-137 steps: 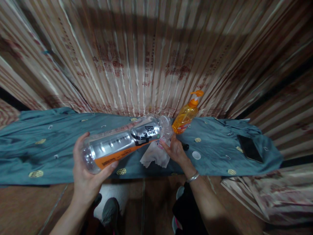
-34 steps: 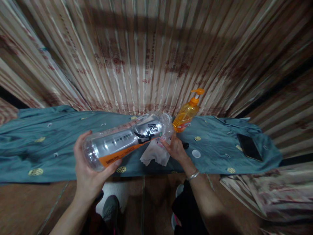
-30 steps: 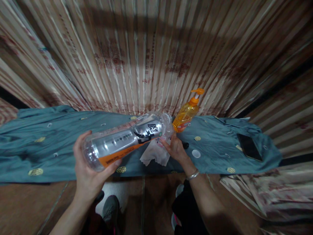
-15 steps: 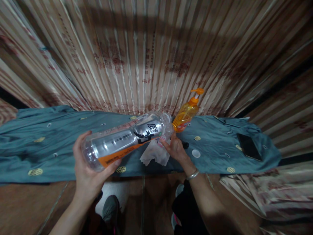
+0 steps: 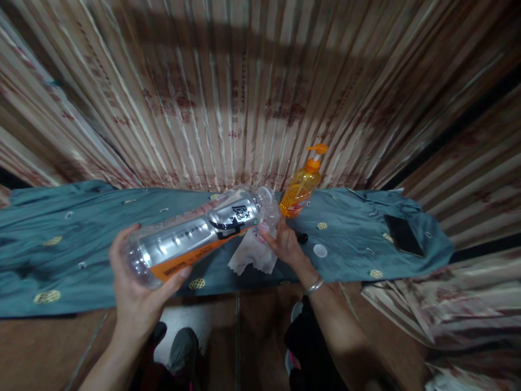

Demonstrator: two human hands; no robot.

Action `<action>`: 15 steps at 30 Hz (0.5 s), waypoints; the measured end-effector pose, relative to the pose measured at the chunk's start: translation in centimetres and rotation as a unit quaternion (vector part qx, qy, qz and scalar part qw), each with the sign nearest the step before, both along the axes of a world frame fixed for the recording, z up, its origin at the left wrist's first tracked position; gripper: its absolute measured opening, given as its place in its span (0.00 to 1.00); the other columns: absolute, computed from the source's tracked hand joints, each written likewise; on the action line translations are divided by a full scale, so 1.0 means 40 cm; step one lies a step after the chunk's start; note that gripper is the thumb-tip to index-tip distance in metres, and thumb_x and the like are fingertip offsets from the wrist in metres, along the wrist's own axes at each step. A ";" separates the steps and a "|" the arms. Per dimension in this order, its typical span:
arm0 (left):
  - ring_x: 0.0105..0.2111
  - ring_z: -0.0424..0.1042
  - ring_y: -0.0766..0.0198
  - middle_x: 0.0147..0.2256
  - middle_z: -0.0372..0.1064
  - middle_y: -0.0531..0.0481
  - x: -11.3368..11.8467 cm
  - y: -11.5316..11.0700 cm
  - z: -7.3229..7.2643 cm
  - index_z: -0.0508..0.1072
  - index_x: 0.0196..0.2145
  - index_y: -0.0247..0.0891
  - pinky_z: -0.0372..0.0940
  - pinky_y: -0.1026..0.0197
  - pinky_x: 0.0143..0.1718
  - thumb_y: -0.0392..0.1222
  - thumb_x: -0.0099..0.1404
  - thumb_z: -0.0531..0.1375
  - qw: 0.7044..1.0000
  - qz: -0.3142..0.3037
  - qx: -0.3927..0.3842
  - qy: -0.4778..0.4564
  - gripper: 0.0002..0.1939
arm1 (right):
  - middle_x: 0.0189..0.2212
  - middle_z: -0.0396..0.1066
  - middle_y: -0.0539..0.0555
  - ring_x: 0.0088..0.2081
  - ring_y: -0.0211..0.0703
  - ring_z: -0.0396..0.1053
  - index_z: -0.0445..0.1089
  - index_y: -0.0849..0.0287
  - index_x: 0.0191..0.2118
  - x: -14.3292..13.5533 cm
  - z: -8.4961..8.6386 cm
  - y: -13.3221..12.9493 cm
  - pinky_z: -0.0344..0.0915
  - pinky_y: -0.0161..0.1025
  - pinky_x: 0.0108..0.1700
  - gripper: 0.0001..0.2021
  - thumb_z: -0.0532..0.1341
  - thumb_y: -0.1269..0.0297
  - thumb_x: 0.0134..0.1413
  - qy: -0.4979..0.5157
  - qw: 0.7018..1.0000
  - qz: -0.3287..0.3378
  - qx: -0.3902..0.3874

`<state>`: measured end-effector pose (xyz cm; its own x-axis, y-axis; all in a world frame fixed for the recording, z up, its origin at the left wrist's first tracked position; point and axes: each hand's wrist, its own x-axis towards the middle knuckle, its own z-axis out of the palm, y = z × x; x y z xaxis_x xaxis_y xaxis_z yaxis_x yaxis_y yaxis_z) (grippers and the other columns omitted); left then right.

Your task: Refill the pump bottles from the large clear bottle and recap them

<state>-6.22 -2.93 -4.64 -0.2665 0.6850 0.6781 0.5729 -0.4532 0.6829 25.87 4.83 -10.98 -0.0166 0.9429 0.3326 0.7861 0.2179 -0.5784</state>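
Note:
A large clear plastic bottle (image 5: 183, 239) with a silver and orange label lies tilted across the middle, its mouth end to the right. My left hand (image 5: 140, 285) is wrapped round its base. My right hand (image 5: 285, 241) is closed on a small clear plastic piece (image 5: 269, 214) at the bottle's mouth; its exact shape is hard to make out. Just beyond that hand stands an orange pump bottle (image 5: 301, 187) holding orange liquid. Below the bottle's mouth, a white tissue (image 5: 253, 255) lies on the teal cloth (image 5: 345, 217).
A white round cap (image 5: 320, 250) and a small black object (image 5: 302, 238) lie right of my right hand. Farther right is a dark phone (image 5: 404, 235). Striped curtains (image 5: 228, 98) hang behind the cloth-covered surface. Shoes (image 5: 184, 350) show on the floor below.
The whole scene has shifted slightly left in view. Both hands keep their hold, the bottle nearly the same in tilt.

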 end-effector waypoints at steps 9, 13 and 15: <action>0.55 0.73 0.47 0.60 0.70 0.44 0.010 0.001 0.007 0.70 0.67 0.48 0.72 0.43 0.58 0.63 0.41 0.80 0.999 0.005 -0.027 -0.042 0.57 | 0.47 0.84 0.72 0.47 0.65 0.85 0.63 0.71 0.67 0.004 0.004 -0.001 0.82 0.52 0.48 0.34 0.67 0.48 0.69 -0.026 1.000 -0.004 -0.001; 0.54 0.73 0.48 0.59 0.70 0.45 0.017 0.001 0.012 0.70 0.64 0.49 0.73 0.44 0.57 0.61 0.38 0.81 0.998 0.016 -0.034 -0.055 0.56 | 0.49 0.82 0.74 0.47 0.66 0.85 0.62 0.72 0.69 -0.001 0.001 -0.002 0.82 0.54 0.49 0.35 0.67 0.50 0.69 -0.018 1.000 -0.007 0.001; 0.55 0.73 0.47 0.59 0.70 0.45 0.018 0.000 0.015 0.70 0.63 0.49 0.72 0.43 0.57 0.61 0.36 0.81 0.997 0.023 -0.038 -0.058 0.57 | 0.48 0.83 0.72 0.47 0.65 0.85 0.63 0.69 0.69 -0.004 -0.001 -0.003 0.83 0.55 0.49 0.34 0.67 0.50 0.68 -0.013 1.000 -0.006 0.004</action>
